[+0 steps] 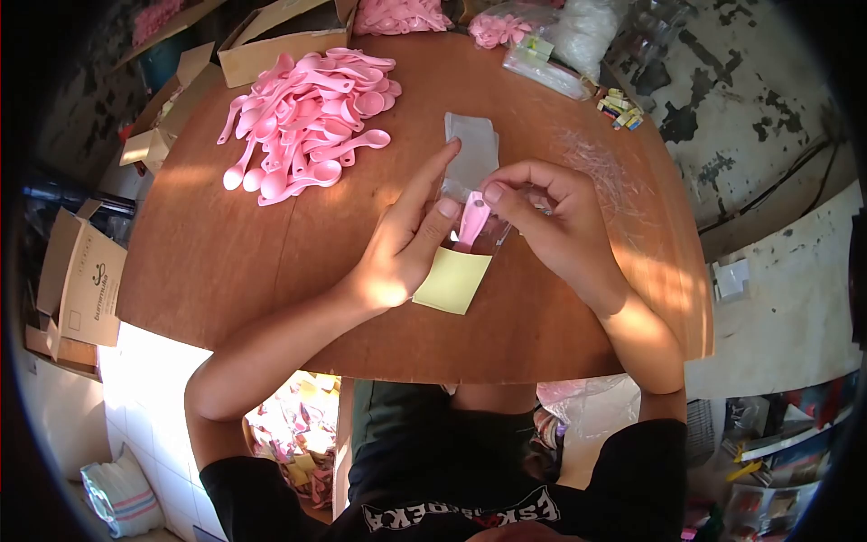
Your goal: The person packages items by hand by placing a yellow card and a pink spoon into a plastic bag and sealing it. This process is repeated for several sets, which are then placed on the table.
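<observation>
The right hand (553, 212) has its thumb and forefinger pinched together on the upper edge of a clear packet (498, 237), beside the holed end of a pink spoon (473, 219). From that hand, the spoon lies at 9 o'clock, its handle pointing up toward 12 and its lower end hidden by a yellow card (454, 282). The left hand (397, 242) lies on the other side, with the spoon at its 2 to 3 o'clock; the thumb rests along the packet's left edge and the forefinger stretches upward, apart from it. The remaining fingers are hidden, so I cannot tell how firmly this hand grips. The card sits at the left hand's 4 o'clock.

At that hand's 1 o'clock, a stack of translucent sleeves (473, 144) lies on the tabletop (217, 271); at 11 o'clock is a heap of pink spoons (312, 117). From the right hand, thin clear strips (601, 172) lie scattered toward 2 o'clock, and small boxes (620, 109) toward 1 o'clock.
</observation>
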`<control>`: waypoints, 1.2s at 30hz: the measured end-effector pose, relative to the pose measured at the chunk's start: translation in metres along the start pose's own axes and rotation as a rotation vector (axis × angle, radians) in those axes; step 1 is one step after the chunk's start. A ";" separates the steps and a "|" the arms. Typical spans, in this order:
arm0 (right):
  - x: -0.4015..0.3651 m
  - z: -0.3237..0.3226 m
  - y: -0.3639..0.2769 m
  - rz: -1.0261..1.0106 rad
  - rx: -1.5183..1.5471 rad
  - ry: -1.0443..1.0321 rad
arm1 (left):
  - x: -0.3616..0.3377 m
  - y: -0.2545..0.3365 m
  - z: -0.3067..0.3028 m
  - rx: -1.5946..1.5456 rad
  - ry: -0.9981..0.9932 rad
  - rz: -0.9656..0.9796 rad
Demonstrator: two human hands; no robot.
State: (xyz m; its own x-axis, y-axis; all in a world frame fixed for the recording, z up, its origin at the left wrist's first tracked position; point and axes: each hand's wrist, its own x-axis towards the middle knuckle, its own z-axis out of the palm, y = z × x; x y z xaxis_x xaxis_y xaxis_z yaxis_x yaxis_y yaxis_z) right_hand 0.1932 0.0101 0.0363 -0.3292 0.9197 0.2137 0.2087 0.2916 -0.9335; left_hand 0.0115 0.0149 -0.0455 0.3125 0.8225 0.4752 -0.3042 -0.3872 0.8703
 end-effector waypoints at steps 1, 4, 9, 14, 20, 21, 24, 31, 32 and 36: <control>0.001 -0.001 -0.007 -0.005 0.001 0.002 | -0.002 0.002 -0.003 0.003 -0.033 -0.032; 0.011 -0.007 -0.029 -0.384 -0.250 0.209 | 0.002 0.001 -0.006 0.020 0.003 0.086; 0.026 -0.017 -0.027 -0.545 -0.224 0.363 | 0.007 -0.006 -0.013 0.237 0.178 0.227; 0.026 -0.012 -0.020 -0.418 -0.243 0.251 | 0.008 -0.004 -0.006 0.382 0.133 0.225; 0.021 -0.008 -0.018 -0.091 -0.002 0.158 | 0.004 -0.003 0.003 0.142 -0.062 0.055; 0.021 -0.009 -0.016 -0.057 0.037 0.151 | 0.003 -0.004 0.003 0.049 -0.060 -0.007; 0.013 -0.011 -0.021 0.039 0.082 0.171 | 0.003 -0.003 0.004 -0.036 -0.039 -0.107; -0.010 -0.010 0.026 0.005 0.192 0.059 | 0.003 -0.006 0.003 -0.067 -0.047 -0.148; -0.013 -0.011 0.032 -0.024 0.201 0.048 | 0.002 -0.006 0.004 -0.069 -0.050 -0.149; -0.019 -0.013 0.043 -0.127 0.210 0.072 | -0.002 -0.003 0.009 -0.113 -0.108 -0.161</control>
State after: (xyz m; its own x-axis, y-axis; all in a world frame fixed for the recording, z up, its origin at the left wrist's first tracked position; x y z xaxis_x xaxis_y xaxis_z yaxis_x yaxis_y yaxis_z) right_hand 0.2204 0.0084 -0.0046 -0.2724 0.8977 0.3463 -0.0286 0.3522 -0.9355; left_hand 0.0197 0.0107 -0.0477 0.4578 0.8182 0.3477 -0.3399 -0.2003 0.9189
